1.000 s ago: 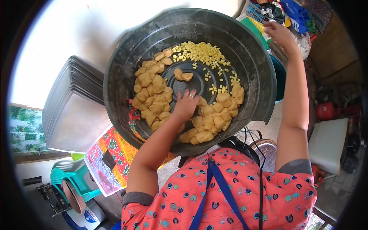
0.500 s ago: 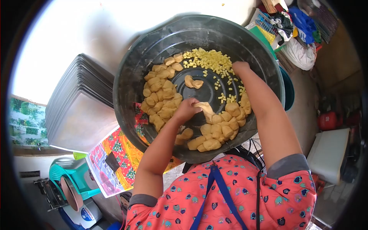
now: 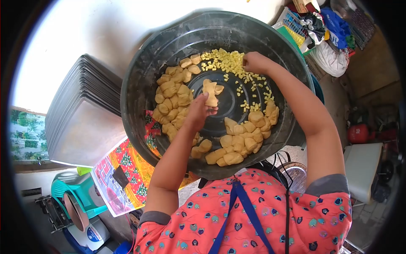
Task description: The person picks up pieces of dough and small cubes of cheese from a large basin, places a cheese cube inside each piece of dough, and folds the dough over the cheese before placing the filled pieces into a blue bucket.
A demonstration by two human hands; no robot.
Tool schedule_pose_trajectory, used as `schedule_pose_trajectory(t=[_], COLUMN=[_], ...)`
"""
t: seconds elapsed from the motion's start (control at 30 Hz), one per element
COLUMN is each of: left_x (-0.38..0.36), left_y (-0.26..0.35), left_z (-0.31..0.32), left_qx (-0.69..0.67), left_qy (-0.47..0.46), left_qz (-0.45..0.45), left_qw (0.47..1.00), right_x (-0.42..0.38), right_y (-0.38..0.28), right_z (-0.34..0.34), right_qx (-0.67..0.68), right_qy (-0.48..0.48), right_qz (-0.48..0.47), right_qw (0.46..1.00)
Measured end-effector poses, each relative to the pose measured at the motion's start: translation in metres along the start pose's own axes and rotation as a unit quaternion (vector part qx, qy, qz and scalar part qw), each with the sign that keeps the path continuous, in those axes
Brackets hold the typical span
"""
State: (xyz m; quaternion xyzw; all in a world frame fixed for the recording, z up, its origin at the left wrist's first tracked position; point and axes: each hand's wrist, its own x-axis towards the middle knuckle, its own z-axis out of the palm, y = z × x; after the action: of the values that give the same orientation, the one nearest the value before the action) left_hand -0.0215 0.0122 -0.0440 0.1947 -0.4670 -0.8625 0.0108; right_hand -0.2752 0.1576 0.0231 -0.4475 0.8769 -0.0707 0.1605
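Note:
My left hand grips a flattened piece of dough between thumb and fingers, above the middle of a large dark round tub. Behind that piece, a smaller dough ball partly shows on the tub floor. My right hand is at the right edge of a pile of small pale-yellow cubes, fingers curled in; what they pinch is hidden. Rounded dough pieces are heaped along the tub's left side. Another heap of dough pieces lies nearest my body.
A stack of metal trays leans left of the tub. Below it are a colourful patterned cloth and a teal plastic chair. Bags and a basket crowd the upper right. A white panel stands at the right.
My left hand has moved up with the dough piece, from beside the near heap to the tub's middle. My right hand has shifted left and up to the cube pile.

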Motion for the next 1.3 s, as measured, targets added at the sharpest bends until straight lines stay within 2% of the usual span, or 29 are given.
schedule_pose_trajectory(t=[0.03, 0.1, 0.2, 0.4, 0.53, 0.63, 0.73, 0.77, 0.87, 0.97, 1.17, 1.27, 1.3], left_x=[0.001, 0.001, 0.001, 0.002, 0.001, -0.001, 0.003, 0.006, -0.003, -0.003, -0.004, -0.005, -0.005], left_y=[-0.001, -0.005, -0.008, -0.013, -0.015, -0.011, -0.014, -0.018, -0.008, -0.007, -0.006, -0.008, -0.008], left_z=[-0.001, -0.002, -0.003, -0.001, -0.004, 0.007, 0.002, -0.001, 0.011, 0.007, 0.010, 0.010, 0.010], left_qx=[0.010, 0.042, 0.090, 0.098, 0.113, 0.066, 0.058, 0.065, 0.023, 0.003, -0.033, 0.009, 0.005], left_qy=[0.016, 0.029, 0.029, 0.048, 0.037, 0.014, -0.014, -0.026, -0.047, -0.080, -0.101, -0.092, -0.086], left_qz=[0.013, 0.048, 0.107, 0.152, 0.135, 0.099, 0.075, 0.070, 0.064, 0.058, 0.017, 0.003, 0.003], left_qw=[1.000, 0.998, 0.990, 0.982, 0.984, 0.993, 0.995, 0.995, 0.997, 0.995, 0.994, 0.996, 0.996], right_x=[-0.013, -0.037, -0.065, -0.073, -0.064, -0.066, -0.076, -0.072, -0.058, -0.064, -0.068, -0.066, -0.066], right_y=[-0.020, -0.055, -0.087, -0.096, -0.091, -0.097, -0.106, -0.103, -0.095, -0.102, -0.100, -0.095, -0.095], right_z=[-0.011, -0.025, -0.026, 0.007, 0.022, 0.028, 0.021, 0.030, 0.055, 0.045, 0.049, 0.040, 0.038], right_qx=[0.045, 0.256, 0.406, 0.503, 0.448, 0.462, 0.436, 0.480, 0.359, 0.274, 0.296, 0.301, 0.310], right_qy=[0.015, -0.068, -0.097, -0.132, -0.139, -0.172, -0.158, -0.130, -0.033, -0.035, 0.062, -0.079, -0.074], right_qz=[-0.045, -0.013, -0.013, 0.001, -0.017, -0.013, 0.033, 0.015, -0.095, -0.052, -0.017, -0.063, -0.076], right_qw=[0.998, 0.964, 0.909, 0.854, 0.883, 0.870, 0.886, 0.868, 0.928, 0.960, 0.953, 0.948, 0.945])
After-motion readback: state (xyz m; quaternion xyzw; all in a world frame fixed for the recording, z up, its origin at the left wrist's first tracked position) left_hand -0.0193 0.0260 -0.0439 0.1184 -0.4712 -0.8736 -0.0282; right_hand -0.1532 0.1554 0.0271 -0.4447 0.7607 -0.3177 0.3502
